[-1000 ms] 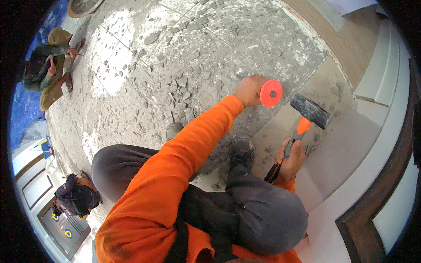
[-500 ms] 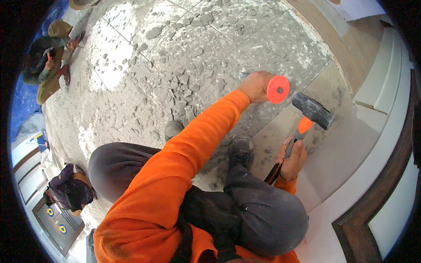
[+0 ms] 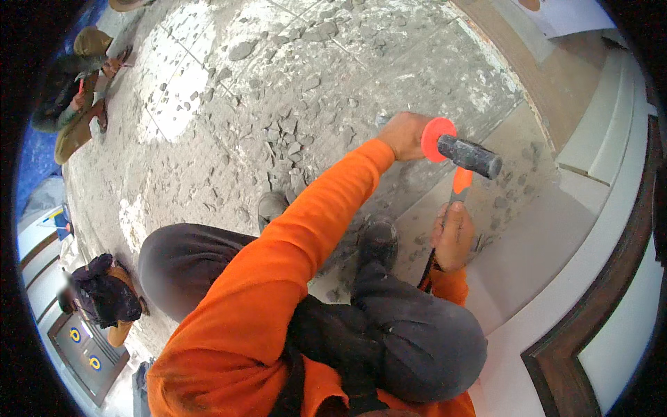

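Observation:
My left hand (image 3: 406, 135), at the end of an outstretched orange sleeve, is wrapped round a chisel with a round red-orange hand guard (image 3: 432, 142). Most of the chisel's shaft is hidden in my fist; a bit of grey metal shows on its far side. Closed round the grey and orange handle of a club hammer (image 3: 470, 157) is my right hand (image 3: 454, 238). The dark hammer head lies over the chisel's struck end, right against the guard in the view; whether they touch, I cannot tell. A dark cord or strap hangs below my right hand.
Broken grey chips (image 3: 286, 142) and dust cover the floor. A smooth tile (image 3: 514, 229) lies by the white wall on the right. My shoes (image 3: 379, 242) are close below my hands. One person (image 3: 83, 90) crouches at far left, another (image 3: 104, 292) at lower left.
The hammer in my right hand has swung left, from beside the chisel onto its struck end. My left hand and the chisel have stayed almost in place.

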Demonstrator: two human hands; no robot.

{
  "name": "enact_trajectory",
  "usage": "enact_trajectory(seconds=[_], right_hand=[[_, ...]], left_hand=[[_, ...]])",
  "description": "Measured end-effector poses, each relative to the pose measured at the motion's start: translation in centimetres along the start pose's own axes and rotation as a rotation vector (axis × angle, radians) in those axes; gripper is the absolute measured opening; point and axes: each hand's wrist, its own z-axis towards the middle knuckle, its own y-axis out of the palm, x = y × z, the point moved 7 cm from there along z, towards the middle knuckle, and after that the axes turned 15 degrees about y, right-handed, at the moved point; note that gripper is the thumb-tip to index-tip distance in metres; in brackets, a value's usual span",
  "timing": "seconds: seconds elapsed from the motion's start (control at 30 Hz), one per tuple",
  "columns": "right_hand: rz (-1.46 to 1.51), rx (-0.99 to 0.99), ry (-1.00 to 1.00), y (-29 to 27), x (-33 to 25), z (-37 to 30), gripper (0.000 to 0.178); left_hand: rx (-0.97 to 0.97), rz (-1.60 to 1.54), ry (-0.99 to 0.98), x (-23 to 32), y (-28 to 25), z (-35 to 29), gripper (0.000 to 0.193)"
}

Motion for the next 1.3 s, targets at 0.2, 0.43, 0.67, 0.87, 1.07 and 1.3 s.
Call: enact_trajectory(seconds=[0.2,0.43,0.67,0.87,1.07,1.3], right_hand=[[0.22,0.1,-0.085,-1.7,-1.0,-1.1,0.045],[0.029,0.032,0.031,-0.4,-1.2,0.6,0.054],[-0.148,0.171,-0.18,-0.9,0.2,1.0,0.051],[0.178,0.043,-0.072,-0.8,-1.4,-0.1,0.055],[-0.323,0.138,-0.301,0.8,-3.1,0.8,0.049],[0.11,0.03,-0.404,-1.1,-2.6,-0.9,0.051]], left_hand=[[0.029,0.003,-0.005,-0.4,-0.1,0.0,0.039],[0.047,0.001,-0.1,-1.2,-0.8,-0.2,0.035],[0.055,0.008,-0.064,-1.0,-0.4,0.1,0.038],[0.103,-0.042,-0.017,-1.3,-1.2,-0.8,0.037],[0.067,-0.063,-0.088,-1.0,-1.3,0.2,0.038],[0.066,-0.053,-0.007,-0.9,-0.3,-0.2,0.039]])
